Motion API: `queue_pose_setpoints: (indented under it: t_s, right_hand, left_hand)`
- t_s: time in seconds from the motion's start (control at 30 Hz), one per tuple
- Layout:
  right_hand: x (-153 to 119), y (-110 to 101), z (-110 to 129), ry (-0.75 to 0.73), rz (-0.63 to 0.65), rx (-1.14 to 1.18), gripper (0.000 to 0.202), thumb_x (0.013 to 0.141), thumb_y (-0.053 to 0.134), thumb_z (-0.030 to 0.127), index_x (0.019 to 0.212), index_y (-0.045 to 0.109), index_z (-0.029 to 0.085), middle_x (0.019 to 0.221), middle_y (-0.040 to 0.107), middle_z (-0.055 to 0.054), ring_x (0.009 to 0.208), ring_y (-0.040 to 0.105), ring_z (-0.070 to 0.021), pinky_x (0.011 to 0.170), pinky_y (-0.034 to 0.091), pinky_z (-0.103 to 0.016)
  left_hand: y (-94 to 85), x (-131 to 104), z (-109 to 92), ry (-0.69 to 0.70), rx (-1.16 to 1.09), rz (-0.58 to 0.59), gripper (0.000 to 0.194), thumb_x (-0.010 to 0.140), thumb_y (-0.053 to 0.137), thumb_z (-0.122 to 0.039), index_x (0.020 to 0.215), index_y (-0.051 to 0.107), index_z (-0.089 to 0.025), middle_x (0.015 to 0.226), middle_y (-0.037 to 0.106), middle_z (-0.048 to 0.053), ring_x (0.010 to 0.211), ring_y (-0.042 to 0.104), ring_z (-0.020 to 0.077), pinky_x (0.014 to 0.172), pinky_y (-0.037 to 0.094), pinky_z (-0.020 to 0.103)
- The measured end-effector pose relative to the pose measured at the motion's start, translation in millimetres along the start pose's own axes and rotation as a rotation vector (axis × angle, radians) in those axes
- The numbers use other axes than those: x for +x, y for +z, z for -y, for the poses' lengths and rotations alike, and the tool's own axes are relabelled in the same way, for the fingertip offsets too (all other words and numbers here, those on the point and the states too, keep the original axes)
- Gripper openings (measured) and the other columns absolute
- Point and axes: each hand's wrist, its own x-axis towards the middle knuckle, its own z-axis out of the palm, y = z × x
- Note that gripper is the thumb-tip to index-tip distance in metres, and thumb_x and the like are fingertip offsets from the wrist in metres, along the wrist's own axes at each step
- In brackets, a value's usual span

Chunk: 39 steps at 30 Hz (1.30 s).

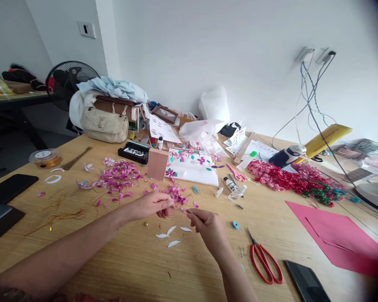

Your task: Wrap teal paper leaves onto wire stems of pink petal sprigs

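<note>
My left hand [159, 204] is closed, its fingers curled in a pinch beside a scatter of pink petals; what it holds is too small to name. My right hand [203, 221] pinches a small pink petal [184, 210] between thumb and fingertips, close to my left hand. Below the hands lie several white petal shapes [173, 243]. A pile of magenta petals [119, 176] spreads to the left. Behind the hands a wooden block [158, 164] stands upright, next to a white sheet [195, 170] bearing pink flowers and teal leaves.
Red-handled scissors [266, 262], a blue roll [235, 225] and a phone [307, 281] lie right. Red and pink bundles [296, 178] and a pink sheet [340, 239] are beyond. Glue bottles [229, 184] lie past my right hand. A dark phone [11, 187] is left.
</note>
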Motion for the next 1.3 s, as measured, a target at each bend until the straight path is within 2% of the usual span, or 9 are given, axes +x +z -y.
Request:
queue_pose_setpoints:
  t_s: [0.23,0.33,0.47,0.6,0.7,0.93,1.13,1.23,1.3]
  right_hand:
    - [13,10,27,-0.403,-0.14,-0.428,0.028,0.09,0.037,0.023,0.088,0.065,0.019,0.063,0.058,-0.004,0.058,0.052,-0.0144,0.055,0.037,-0.024]
    - [16,13,20,-0.433,-0.185,-0.359,0.025,0.089,0.039,0.021,0.097,0.062,0.017,0.071,0.062,-0.006,0.064,0.057,-0.0151,0.058,0.041,-0.023]
    - [20,8,13,-0.178,-0.207,0.068,0.022,0.083,0.048,0.028,0.094,0.062,0.017,0.079,0.065,-0.007,0.066,0.06,-0.0157,0.059,0.046,-0.024]
    - [25,7,18,0.1,-0.007,0.504,0.029,0.074,0.057,0.042,0.086,0.06,0.016,0.064,0.06,-0.002,0.054,0.055,-0.0136,0.045,0.041,-0.022]
    - [26,12,25,0.18,0.066,0.612,0.029,0.067,0.062,0.044,0.067,0.056,0.016,0.05,0.05,0.003,0.046,0.046,-0.0097,0.044,0.035,-0.021]
    - [24,14,11,0.229,0.191,0.638,0.029,0.064,0.063,0.042,0.058,0.052,0.016,0.047,0.046,0.005,0.044,0.038,-0.0077,0.046,0.029,-0.021]
    - [24,-2,-24,0.27,0.29,0.341,0.027,0.065,0.054,0.041,0.053,0.051,0.017,0.047,0.045,0.004,0.045,0.042,-0.0097,0.047,0.031,-0.022]
    - [24,-9,-46,0.308,0.354,0.134,0.023,0.066,0.048,0.036,0.055,0.052,0.017,0.05,0.052,0.001,0.047,0.048,-0.0115,0.048,0.034,-0.023]
    - [24,-12,-58,0.346,0.39,0.036,0.019,0.064,0.047,0.032,0.053,0.053,0.017,0.049,0.055,0.0,0.046,0.051,-0.0123,0.048,0.036,-0.023]
  left_hand:
    - [14.0,9,-2,0.01,-0.123,-0.087,0.043,0.079,0.041,-0.056,0.07,0.049,-0.015,0.054,0.043,-0.004,0.046,0.043,0.0084,0.044,0.035,0.019]
    - [15.1,12,-2,0.009,-0.089,-0.136,0.039,0.076,0.047,-0.053,0.064,0.044,-0.016,0.05,0.041,-0.005,0.043,0.038,0.0076,0.042,0.033,0.019]
    - [11.0,11,-3,0.029,-0.042,-0.214,0.032,0.079,0.043,-0.044,0.063,0.043,-0.016,0.05,0.042,-0.005,0.045,0.039,0.0082,0.045,0.033,0.019]
    - [11.7,8,-6,0.073,0.134,-0.279,0.025,0.081,0.042,-0.031,0.062,0.045,-0.016,0.052,0.044,-0.004,0.05,0.041,0.0088,0.049,0.032,0.019]
    - [15.9,6,-4,0.131,0.304,-0.321,0.022,0.079,0.046,-0.022,0.059,0.047,-0.015,0.055,0.044,-0.004,0.056,0.041,0.009,0.054,0.03,0.019]
    - [17.1,0,8,0.149,0.445,-0.235,0.017,0.078,0.049,-0.014,0.06,0.049,-0.014,0.058,0.046,-0.004,0.06,0.043,0.0089,0.056,0.029,0.018]
    - [-1.4,-18,13,0.043,0.394,-0.292,0.022,0.078,0.047,-0.019,0.057,0.046,-0.014,0.052,0.037,-0.006,0.052,0.035,0.0071,0.05,0.025,0.018]
    - [-15.8,-33,0,0.026,0.334,-0.308,0.023,0.08,0.046,-0.023,0.059,0.048,-0.014,0.053,0.041,-0.005,0.052,0.039,0.0078,0.05,0.028,0.019]
    - [-25.9,-48,-18,0.11,0.342,-0.381,0.025,0.08,0.046,-0.027,0.059,0.051,-0.015,0.055,0.045,-0.003,0.055,0.042,0.0092,0.053,0.03,0.02]
